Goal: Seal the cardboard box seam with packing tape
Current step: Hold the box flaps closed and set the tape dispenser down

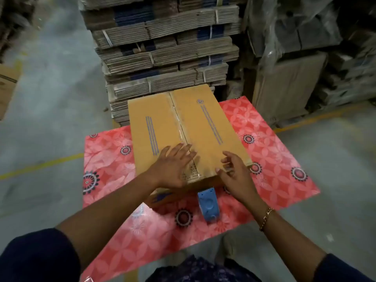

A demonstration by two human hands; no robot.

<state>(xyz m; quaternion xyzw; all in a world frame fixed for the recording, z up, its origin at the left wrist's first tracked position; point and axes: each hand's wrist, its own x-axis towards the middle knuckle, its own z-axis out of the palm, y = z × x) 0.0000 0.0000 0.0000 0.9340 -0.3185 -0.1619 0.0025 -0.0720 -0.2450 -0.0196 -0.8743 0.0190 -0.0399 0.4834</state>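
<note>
A closed brown cardboard box (pixel 205 127) lies on a table with a red flowered cover (pixel 270 139). Clear shiny tape runs along its centre seam (pixel 181 127) from the far edge toward me. My left hand (pixel 173 165) lies flat on the near end of the seam, fingers spread. Just right of it, my right hand (pixel 234 171) hovers over the box's near right corner with fingers loosely curled and nothing in them. A blue tape dispenser (pixel 208 204) stands on the table against the box's near side, between my arms.
Strapped bundles of flattened cartons (pixel 162 58) are stacked right behind the table. Wrapped boxes (pixel 295 78) stand at the back right. A grey concrete floor with yellow lines (pixel 40 165) surrounds the table. A carton (pixel 6 86) sits at the left edge.
</note>
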